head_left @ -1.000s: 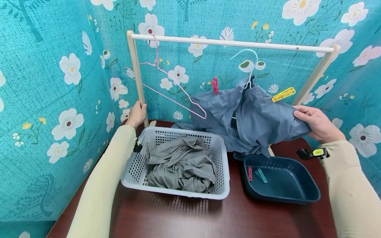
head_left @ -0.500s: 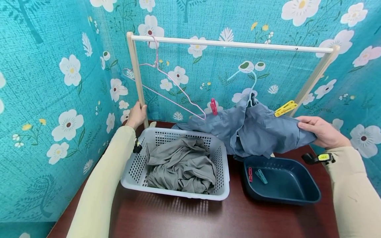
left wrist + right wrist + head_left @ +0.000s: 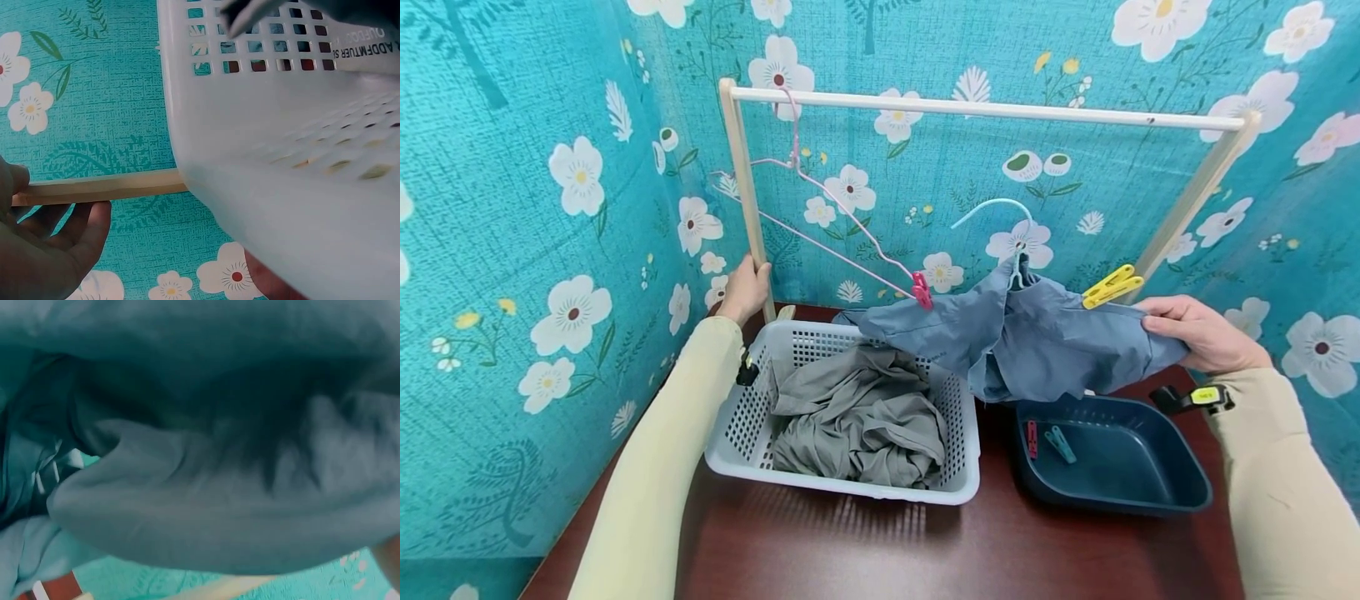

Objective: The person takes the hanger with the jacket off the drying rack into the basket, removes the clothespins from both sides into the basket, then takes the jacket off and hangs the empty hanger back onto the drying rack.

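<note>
My left hand (image 3: 747,290) grips the left wooden post of a clothes rack (image 3: 985,107). In the left wrist view the fingers wrap this post (image 3: 106,187) beside the basket. With thumb and fingers my right hand (image 3: 1206,333) pinches the right sleeve end of a blue-grey shirt (image 3: 1052,342). A light blue hanger (image 3: 1018,208) sits inside the shirt, its hook below the rail. A red clothespin (image 3: 922,291) and a yellow clothespin (image 3: 1112,287) clip the shirt's shoulders. Cloth (image 3: 187,512) fills most of the right wrist view.
On the rail's left end hangs a bare pink hanger (image 3: 850,218). A white laundry basket (image 3: 842,487) holds grey clothing (image 3: 865,425). A navy tub (image 3: 1120,492) at right holds a red clothespin (image 3: 1032,439) and a teal clothespin (image 3: 1060,444). Flowered cloth walls surround the brown table (image 3: 850,550).
The shirt and its hanger have dropped from near the rail and shifted left, the red clothespin now overlapping the pink hanger's end. My right hand is slightly lower; the left stays put.
</note>
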The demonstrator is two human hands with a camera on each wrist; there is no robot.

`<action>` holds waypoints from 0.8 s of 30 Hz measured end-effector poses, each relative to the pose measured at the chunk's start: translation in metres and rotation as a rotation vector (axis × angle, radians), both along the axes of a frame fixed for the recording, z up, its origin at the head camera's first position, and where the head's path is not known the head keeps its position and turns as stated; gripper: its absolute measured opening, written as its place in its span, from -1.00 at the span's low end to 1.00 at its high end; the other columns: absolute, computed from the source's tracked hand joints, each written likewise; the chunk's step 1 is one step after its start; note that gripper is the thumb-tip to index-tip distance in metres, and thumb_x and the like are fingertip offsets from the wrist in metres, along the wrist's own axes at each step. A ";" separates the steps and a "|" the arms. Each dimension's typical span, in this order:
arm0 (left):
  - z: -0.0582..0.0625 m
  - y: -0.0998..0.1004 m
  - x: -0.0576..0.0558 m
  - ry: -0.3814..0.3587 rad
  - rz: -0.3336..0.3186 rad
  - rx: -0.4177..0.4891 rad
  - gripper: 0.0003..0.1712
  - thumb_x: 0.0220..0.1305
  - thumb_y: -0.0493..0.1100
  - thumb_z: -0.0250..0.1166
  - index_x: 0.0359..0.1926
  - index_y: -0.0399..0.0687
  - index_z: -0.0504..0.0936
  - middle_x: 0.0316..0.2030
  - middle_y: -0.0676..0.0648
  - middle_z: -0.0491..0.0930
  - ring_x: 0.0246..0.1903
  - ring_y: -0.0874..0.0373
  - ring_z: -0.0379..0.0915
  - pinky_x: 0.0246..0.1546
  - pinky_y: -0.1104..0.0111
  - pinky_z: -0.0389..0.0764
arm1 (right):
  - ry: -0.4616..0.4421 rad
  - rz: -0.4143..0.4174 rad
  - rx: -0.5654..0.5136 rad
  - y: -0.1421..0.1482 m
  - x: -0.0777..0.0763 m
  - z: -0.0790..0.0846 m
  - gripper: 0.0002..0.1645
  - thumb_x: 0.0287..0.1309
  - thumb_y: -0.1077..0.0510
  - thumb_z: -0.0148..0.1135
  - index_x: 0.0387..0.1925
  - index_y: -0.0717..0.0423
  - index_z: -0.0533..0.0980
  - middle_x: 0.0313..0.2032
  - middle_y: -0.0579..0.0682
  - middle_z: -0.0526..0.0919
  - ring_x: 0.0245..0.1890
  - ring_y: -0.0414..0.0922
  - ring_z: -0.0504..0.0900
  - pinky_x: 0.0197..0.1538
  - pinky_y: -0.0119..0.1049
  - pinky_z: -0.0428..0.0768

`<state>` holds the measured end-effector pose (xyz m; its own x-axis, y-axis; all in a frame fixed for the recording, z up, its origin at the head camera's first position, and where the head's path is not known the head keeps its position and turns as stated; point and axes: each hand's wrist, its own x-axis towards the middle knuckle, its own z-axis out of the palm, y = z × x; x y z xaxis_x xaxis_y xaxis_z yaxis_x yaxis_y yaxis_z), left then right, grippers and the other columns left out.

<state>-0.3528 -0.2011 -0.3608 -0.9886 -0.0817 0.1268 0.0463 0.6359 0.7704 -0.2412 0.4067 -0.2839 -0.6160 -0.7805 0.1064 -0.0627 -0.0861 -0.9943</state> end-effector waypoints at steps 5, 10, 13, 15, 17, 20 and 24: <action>-0.001 0.001 -0.001 -0.006 0.007 0.008 -0.57 0.53 0.03 -0.27 0.05 -0.26 0.23 -0.30 -0.23 0.31 -0.31 -0.07 0.35 -0.32 0.13 0.41 | 0.038 0.052 -0.034 -0.017 -0.003 0.003 -0.48 0.43 0.44 -0.44 0.19 0.34 0.40 -0.11 0.16 0.63 -0.25 -0.04 0.68 -0.14 -0.24 0.60; -0.001 0.000 -0.002 -0.004 0.012 0.011 -0.52 0.52 0.05 -0.27 0.16 -0.25 0.21 -0.29 -0.24 0.32 -0.29 -0.09 0.36 -0.27 0.09 0.43 | 0.101 0.049 -0.059 -0.042 -0.009 0.005 -0.51 0.42 0.45 -0.39 0.17 0.36 0.42 -0.14 0.15 0.64 -0.30 -0.05 0.69 -0.19 -0.26 0.61; 0.001 -0.002 0.000 -0.012 0.011 0.002 -0.48 0.51 0.08 -0.30 0.18 -0.25 0.20 -0.27 -0.25 0.32 -0.28 -0.09 0.36 -0.26 0.09 0.42 | 0.090 0.034 -0.073 -0.056 -0.013 0.004 -0.51 0.42 0.44 -0.37 0.16 0.32 0.44 -0.15 0.13 0.65 -0.31 -0.06 0.69 -0.20 -0.27 0.61; 0.005 -0.002 0.003 -0.026 0.001 -0.001 -0.47 0.51 0.07 -0.30 0.21 -0.27 0.18 -0.20 -0.28 0.33 -0.23 -0.12 0.37 -0.23 0.07 0.43 | 0.073 0.018 -0.083 -0.062 -0.016 0.002 -0.50 0.42 0.44 -0.37 0.15 0.29 0.46 -0.16 0.13 0.66 -0.31 -0.06 0.70 -0.21 -0.27 0.61; 0.008 -0.001 0.008 -0.059 -0.007 -0.035 -0.47 0.51 0.04 -0.27 0.22 -0.31 0.17 -0.12 -0.33 0.34 -0.16 -0.17 0.37 -0.18 0.04 0.42 | 0.052 0.006 -0.093 -0.065 -0.018 0.000 -0.50 0.42 0.44 -0.37 0.14 0.27 0.48 -0.16 0.12 0.66 -0.31 -0.07 0.69 -0.21 -0.28 0.61; 0.012 0.002 0.021 -0.132 0.021 -0.192 -0.43 0.48 0.00 -0.18 0.26 -0.39 0.14 -0.01 -0.40 0.34 -0.04 -0.26 0.35 -0.07 -0.06 0.39 | 0.024 -0.003 -0.107 -0.067 -0.020 -0.006 -0.48 0.43 0.44 -0.39 0.13 0.25 0.49 -0.14 0.10 0.66 -0.31 -0.08 0.69 -0.22 -0.28 0.61; 0.014 0.013 0.037 -0.195 0.048 -0.468 -0.46 0.43 0.04 -0.10 0.08 -0.40 0.36 -0.17 -0.38 0.45 -0.21 -0.27 0.44 -0.22 -0.07 0.45 | -0.007 0.006 -0.117 -0.066 -0.022 -0.014 -0.47 0.44 0.43 -0.42 0.14 0.25 0.47 -0.12 0.10 0.64 -0.29 -0.08 0.69 -0.20 -0.28 0.61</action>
<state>-0.3156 -0.1883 -0.3465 -0.9940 -0.1061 -0.0256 -0.1076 0.9129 0.3938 -0.2631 0.3410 -0.2976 -0.6121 -0.7670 0.1927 -0.0552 -0.2016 -0.9779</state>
